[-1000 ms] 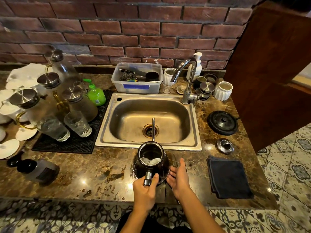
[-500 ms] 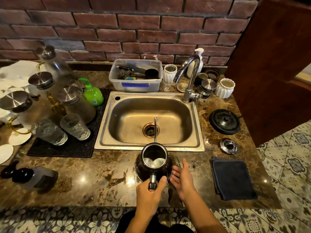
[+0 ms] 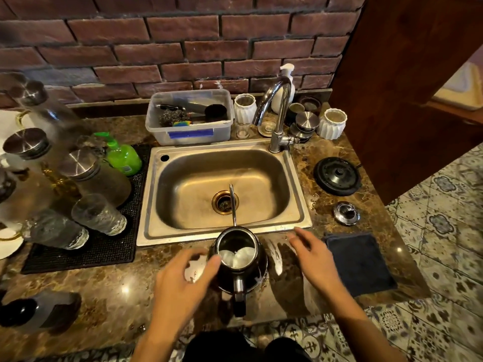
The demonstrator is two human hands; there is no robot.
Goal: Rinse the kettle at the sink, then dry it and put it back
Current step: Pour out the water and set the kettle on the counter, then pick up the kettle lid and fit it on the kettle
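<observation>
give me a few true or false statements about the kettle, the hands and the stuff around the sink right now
1. The kettle stands on the counter in front of the sink. True.
2. The kettle has its lid on. False: it is open on top; a small metal lid lies on the counter to the right.
3. The left hand grips the kettle's handle. False: it is open beside the kettle's left side.
4. The right hand is open, between the kettle and the dark cloth. True.
5. Water runs from the tap. False: no stream shows.
</observation>
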